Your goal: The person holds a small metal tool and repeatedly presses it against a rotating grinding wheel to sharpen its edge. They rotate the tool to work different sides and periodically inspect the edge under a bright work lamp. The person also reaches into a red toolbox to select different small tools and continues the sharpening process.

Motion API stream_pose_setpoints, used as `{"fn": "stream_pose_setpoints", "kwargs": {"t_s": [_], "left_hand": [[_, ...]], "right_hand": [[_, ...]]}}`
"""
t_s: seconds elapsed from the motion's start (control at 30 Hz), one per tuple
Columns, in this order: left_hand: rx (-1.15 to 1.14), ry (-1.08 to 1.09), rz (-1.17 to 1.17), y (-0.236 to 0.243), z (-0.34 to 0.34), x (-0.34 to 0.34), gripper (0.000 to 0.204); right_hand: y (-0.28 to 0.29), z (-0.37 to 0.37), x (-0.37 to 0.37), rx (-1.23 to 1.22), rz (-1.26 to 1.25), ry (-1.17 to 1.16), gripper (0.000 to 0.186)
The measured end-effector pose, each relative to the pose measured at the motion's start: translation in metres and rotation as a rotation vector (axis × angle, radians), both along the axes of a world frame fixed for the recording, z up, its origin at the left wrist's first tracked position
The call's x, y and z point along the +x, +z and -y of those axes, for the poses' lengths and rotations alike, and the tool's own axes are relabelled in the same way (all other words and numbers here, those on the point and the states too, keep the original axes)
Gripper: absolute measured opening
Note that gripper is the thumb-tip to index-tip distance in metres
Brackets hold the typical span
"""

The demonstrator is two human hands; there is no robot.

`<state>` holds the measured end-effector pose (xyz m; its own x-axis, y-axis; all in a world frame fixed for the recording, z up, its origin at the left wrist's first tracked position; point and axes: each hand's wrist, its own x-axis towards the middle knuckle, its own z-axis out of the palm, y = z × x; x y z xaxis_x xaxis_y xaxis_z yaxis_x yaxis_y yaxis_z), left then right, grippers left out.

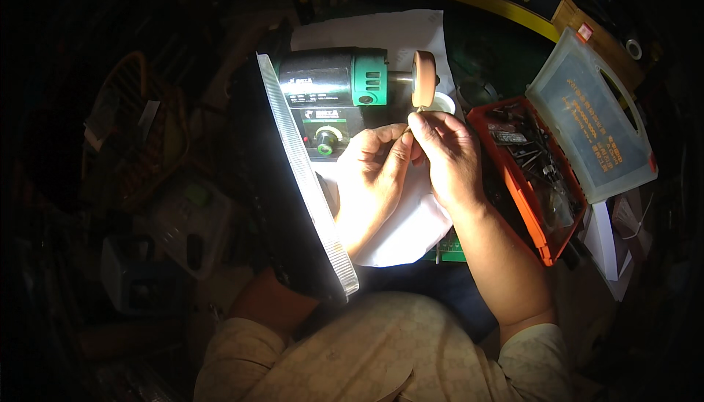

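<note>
Head view: small workpiece (419, 111) at the tan wheel's (423, 79) near rim, toward the tabletop's (473, 50) far edge, contact unclear; mostly finger-covered, probably light, stiff, easy to drop, so pinch the end away from the wheel. Left hand (375, 164) and right hand (455, 160) both closed on it in fingertip pinches, thumbs uppermost, angled inward from the near edge.

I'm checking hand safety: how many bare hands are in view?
2: the left hand and the right hand, close together just below the tan wheel in the picture. Darkness around the edges could hide others.
</note>
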<state>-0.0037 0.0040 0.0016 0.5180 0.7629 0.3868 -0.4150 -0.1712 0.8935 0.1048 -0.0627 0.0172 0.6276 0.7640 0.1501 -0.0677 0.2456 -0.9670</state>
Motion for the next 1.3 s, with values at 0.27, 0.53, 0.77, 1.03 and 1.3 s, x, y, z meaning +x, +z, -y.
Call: {"fn": "stream_pose_setpoints", "kwargs": {"t_s": [0.27, 0.53, 0.77, 1.03, 1.3], "left_hand": [[0.062, 0.025, -0.042, 0.0000, -0.0018, -0.0006, 0.011], [0.052, 0.027, -0.055, 0.0045, 0.0005, -0.0019, 0.013], [0.065, 0.045, -0.108, 0.0066, 0.0006, -0.0030, 0.014], [0.060, 0.032, -0.101, 0.0042, -0.0003, -0.0031, 0.014], [-0.004, 0.007, -0.022, 0.0001, 0.0008, -0.0003, 0.016]], "right_hand": [[-0.0009, -0.0008, 0.0007, 0.004, -0.003, -0.002, 0.026], [-0.0011, -0.0018, 0.0004, 0.000, -0.001, -0.013, 0.025], [-0.0016, -0.0016, 0.0010, -0.002, -0.012, -0.001, 0.025], [-0.0031, -0.0010, 0.0013, 0.011, -0.014, 0.007, 0.025], [-0.0037, -0.0007, 0.0009, 0.014, 0.002, -0.008, 0.026]]}}
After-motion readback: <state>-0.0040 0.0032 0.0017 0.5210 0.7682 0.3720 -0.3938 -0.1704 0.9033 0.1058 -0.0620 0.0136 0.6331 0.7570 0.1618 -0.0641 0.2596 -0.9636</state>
